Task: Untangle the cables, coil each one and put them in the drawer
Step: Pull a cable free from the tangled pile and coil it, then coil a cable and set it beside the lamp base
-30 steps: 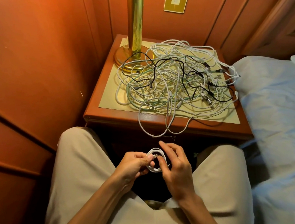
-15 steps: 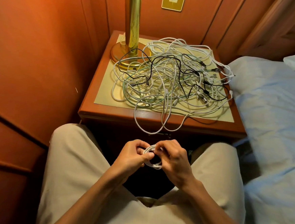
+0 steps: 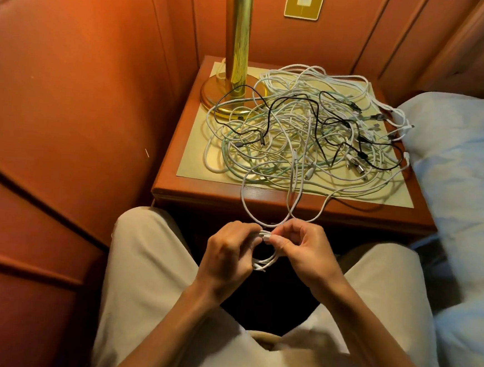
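A tangle of white, pale green and black cables [image 3: 302,133] covers the top of the wooden nightstand [image 3: 205,193]. Loops of white cable [image 3: 250,213] hang over its front edge. Below them, over my lap, I hold a small coil of white cable [image 3: 266,262]. My left hand [image 3: 229,254] grips the coil's left side. My right hand [image 3: 305,252] pinches its top with thumb and fingers, and the two hands meet there. The drawer front below the tabletop is in dark shadow and I cannot make it out.
A brass lamp [image 3: 234,67] stands at the nightstand's back left corner. Red wood panelling [image 3: 68,97] closes in the left side and the back. A bed with pale blue bedding [image 3: 466,186] lies against the right. My knees in beige trousers [image 3: 147,262] face the nightstand.
Both hands have risen closer to the nightstand's front edge with the coil. My right fingers, spread over the coil a second ago, now pinch its top.
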A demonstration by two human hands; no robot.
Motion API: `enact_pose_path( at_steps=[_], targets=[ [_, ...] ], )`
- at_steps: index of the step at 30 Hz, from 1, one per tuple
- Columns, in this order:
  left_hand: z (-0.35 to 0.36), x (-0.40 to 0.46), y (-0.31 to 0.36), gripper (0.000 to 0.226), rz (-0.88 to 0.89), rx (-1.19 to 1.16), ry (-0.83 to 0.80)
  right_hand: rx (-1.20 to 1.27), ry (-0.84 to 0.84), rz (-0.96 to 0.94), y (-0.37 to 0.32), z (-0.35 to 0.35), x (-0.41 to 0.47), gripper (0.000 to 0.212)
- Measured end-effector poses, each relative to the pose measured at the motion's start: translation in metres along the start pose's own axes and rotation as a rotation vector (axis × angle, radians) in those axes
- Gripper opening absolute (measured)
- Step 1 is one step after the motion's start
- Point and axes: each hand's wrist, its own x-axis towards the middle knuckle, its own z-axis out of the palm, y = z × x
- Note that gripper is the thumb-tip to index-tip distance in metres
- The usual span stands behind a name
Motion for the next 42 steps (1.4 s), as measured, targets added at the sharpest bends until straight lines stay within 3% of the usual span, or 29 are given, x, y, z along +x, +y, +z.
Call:
enact_pose_path(
  at_steps=[5,9,13,20,28,32,37,42],
  targets=[
    [-0.038,0.027,-0.007,0.021,-0.169,-0.15,0.146,-0.357,-0.055,-0.237,-0.054,0.01,0.033,0.032],
    [-0.067,0.044,-0.029,0.015,-0.363,-0.19,0.316,-0.414,-0.082,-0.369,-0.086,0.041,0.078,0.019],
    [-0.089,0.053,-0.064,0.02,-0.415,-0.033,0.41,-0.478,-0.141,-0.452,-0.113,0.082,0.126,0.014],
    [-0.1,0.069,-0.11,0.067,-0.522,0.257,0.135,-0.751,-0.274,-0.44,-0.119,0.126,0.19,0.016],
    [-0.092,0.078,-0.124,0.069,-0.484,0.149,0.062,-0.98,-0.247,-0.437,-0.109,0.118,0.198,0.015],
    [-0.093,0.083,-0.124,0.089,-0.496,0.097,-0.013,-1.043,-0.237,-0.483,-0.106,0.118,0.193,0.019],
    [-0.095,0.083,-0.124,0.098,-0.507,0.068,-0.027,-1.058,-0.321,-0.504,-0.112,0.111,0.192,0.03],
    [-0.097,0.082,-0.125,0.091,-0.501,0.046,-0.041,-0.973,-0.333,-0.603,-0.121,0.102,0.19,0.035]
  ],
)
